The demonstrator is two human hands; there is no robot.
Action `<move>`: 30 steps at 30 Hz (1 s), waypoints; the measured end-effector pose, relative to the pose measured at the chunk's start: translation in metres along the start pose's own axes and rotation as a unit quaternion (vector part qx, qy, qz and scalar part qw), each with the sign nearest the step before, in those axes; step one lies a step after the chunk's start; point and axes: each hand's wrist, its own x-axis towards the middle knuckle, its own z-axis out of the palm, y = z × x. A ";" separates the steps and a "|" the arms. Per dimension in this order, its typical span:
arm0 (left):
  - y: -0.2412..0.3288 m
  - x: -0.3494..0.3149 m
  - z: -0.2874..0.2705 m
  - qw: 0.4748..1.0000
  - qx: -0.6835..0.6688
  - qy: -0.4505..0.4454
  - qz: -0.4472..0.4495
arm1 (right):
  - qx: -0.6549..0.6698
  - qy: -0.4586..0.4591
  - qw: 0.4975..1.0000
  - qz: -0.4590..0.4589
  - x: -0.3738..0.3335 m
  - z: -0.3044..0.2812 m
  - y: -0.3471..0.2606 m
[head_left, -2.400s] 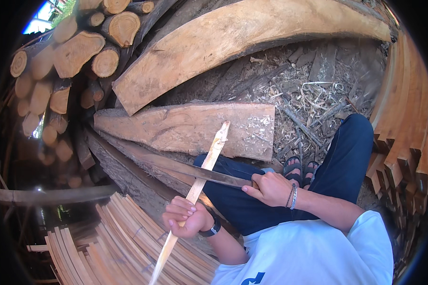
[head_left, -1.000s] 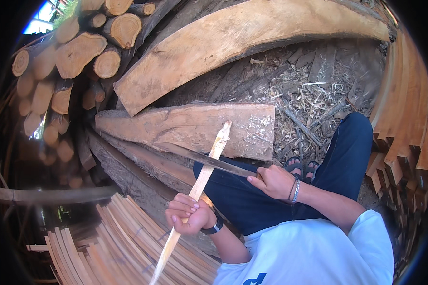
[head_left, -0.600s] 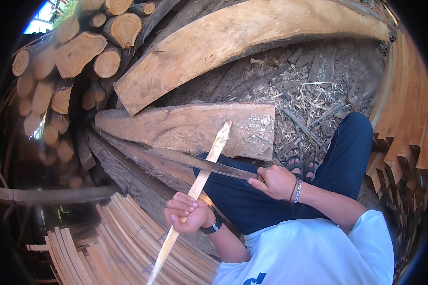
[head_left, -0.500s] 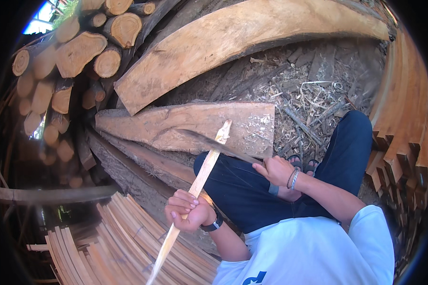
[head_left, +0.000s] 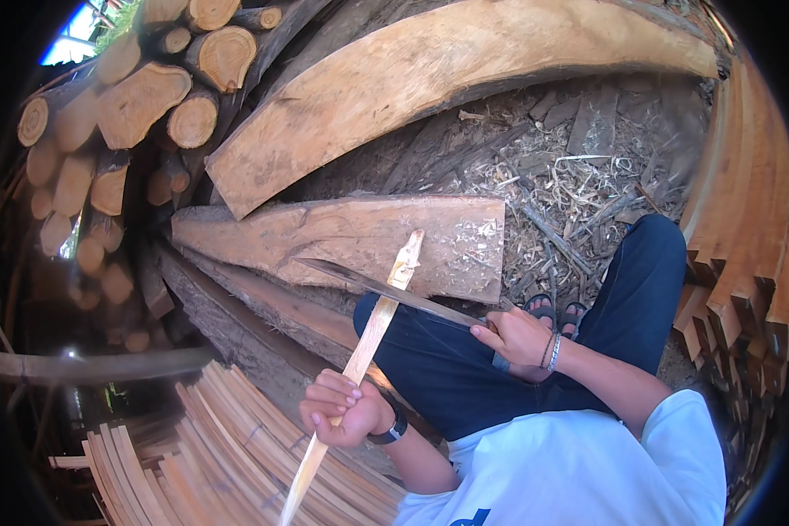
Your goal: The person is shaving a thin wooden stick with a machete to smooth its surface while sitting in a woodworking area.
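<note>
My left hand (head_left: 349,408) is closed around a long pale wooden stick (head_left: 373,335), gripping it in its lower half. The stick slants up and away to the right, and its whittled far tip lies over a thick wooden plank (head_left: 316,235). In my right hand (head_left: 517,338) is the handle of a long knife (head_left: 346,274), mostly covered by the fingers. Its dark blade points left and crosses the stick between the far tip and my left hand, appearing to touch it.
Beyond the plank rests a big curved slab (head_left: 430,70). Wood shavings (head_left: 543,167) litter the ground. Cut logs (head_left: 193,118) are piled at the far left, thin slats (head_left: 237,438) lie near left, and stacked boards (head_left: 736,210) line the right. My bent legs (head_left: 627,289) flank the work.
The knife has moved down along the stick, nearer to my left hand, and its tip has swung slightly left. My left hand keeps its hold on the stick.
</note>
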 end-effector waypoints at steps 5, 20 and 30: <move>-0.001 0.004 0.000 1.000 0.007 -0.004 0.002 | -0.004 -0.015 1.000 0.011 0.004 0.012 -0.008; 0.002 0.001 0.005 1.000 0.015 -0.001 0.002 | -0.008 -0.002 1.000 -0.021 0.002 0.006 -0.025; 0.001 0.004 0.001 1.000 0.008 -0.006 0.004 | -0.030 -0.031 0.999 -0.021 0.000 0.003 -0.043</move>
